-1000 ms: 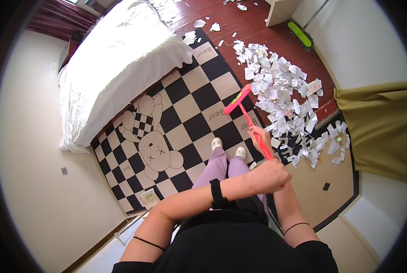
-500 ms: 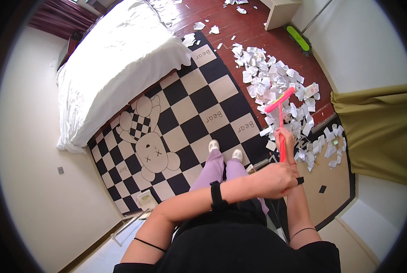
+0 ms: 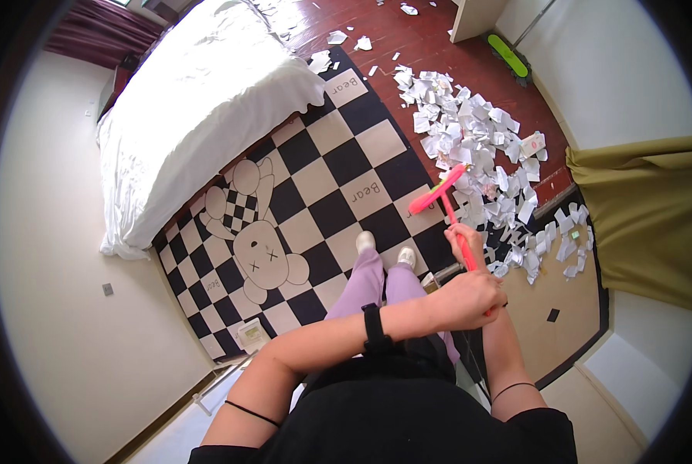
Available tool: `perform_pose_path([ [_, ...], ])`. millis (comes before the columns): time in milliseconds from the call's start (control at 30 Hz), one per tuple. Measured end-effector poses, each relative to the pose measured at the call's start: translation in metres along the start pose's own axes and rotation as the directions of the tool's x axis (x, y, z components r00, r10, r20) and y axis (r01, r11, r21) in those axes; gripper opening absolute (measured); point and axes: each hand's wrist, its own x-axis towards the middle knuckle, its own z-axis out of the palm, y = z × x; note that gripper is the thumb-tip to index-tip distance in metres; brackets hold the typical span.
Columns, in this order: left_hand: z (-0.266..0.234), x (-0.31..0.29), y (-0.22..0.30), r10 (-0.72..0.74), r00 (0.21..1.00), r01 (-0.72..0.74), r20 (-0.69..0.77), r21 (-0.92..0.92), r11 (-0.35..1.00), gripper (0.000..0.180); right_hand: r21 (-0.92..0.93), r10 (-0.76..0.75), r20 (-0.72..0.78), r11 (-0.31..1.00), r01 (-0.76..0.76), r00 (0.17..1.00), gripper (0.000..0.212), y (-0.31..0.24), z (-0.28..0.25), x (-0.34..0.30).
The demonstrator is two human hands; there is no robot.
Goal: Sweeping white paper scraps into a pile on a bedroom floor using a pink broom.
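Note:
Both of my hands are closed around a long-handled pink broom (image 3: 449,207) with a T-shaped head and a strip of green on it. My right hand (image 3: 466,243) grips the handle nearer the head. Crossing in front of my body, my left hand (image 3: 470,300) wraps round the upper end, and a black band sits on that wrist. The broom head overlaps the edge of the checkered mat (image 3: 315,182) and the near-left side of a pile of white paper scraps (image 3: 470,127). Whether its bristles touch the floor, I cannot tell.
A white-covered bed (image 3: 207,116) stands at the left. More scraps lie on the red wood floor (image 3: 431,39) and on the beige mat (image 3: 535,309). A green-headed mop (image 3: 508,58) leans by the right wall, near an olive curtain (image 3: 640,216). A small pale box (image 3: 252,335) is at lower left.
The broom head has swung left and toward me, from over the paper pile to the mat's edge. My right hand has shifted left and slightly nearer with the handle.

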Motion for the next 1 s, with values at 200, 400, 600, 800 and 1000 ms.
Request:
perform_pose_path([
  [200, 0.018, 0.021, 0.0, 0.13, 0.991, -0.13, -0.027, 0.025, 0.991, 0.013, -0.085, -0.09, -0.129, 0.993, 0.079, 0.988, 0.015, 0.024, -0.034, 0.002],
  [400, -0.037, 0.025, 0.047, 0.136, 0.99, -0.139, -0.036, -0.082, 0.987, 0.013, -0.133, -0.209, -0.199, 0.974, 0.185, 0.958, 0.011, -0.024, -0.065, 0.003],
  [600, -0.048, 0.07, 0.063, 0.171, 0.985, -0.174, -0.035, -0.233, 0.957, 0.024, 0.352, 0.079, 0.05, 0.931, -0.091, 0.996, 0.026, 0.059, -0.077, -0.044],
  [800, -0.031, 0.088, 0.058, 0.017, 0.958, 0.049, 0.287, -0.22, 0.974, 0.029, 0.434, 0.215, -0.129, 0.89, -0.14, 0.968, 0.019, 0.017, -0.07, -0.1],
  [1000, 0.011, 0.096, 0.007, 0.028, 0.897, 0.147, 0.441, -0.358, 0.922, 0.027, 0.235, 0.463, -0.286, 0.883, -0.407, 0.839, 0.017, 0.082, -0.031, -0.143],
])
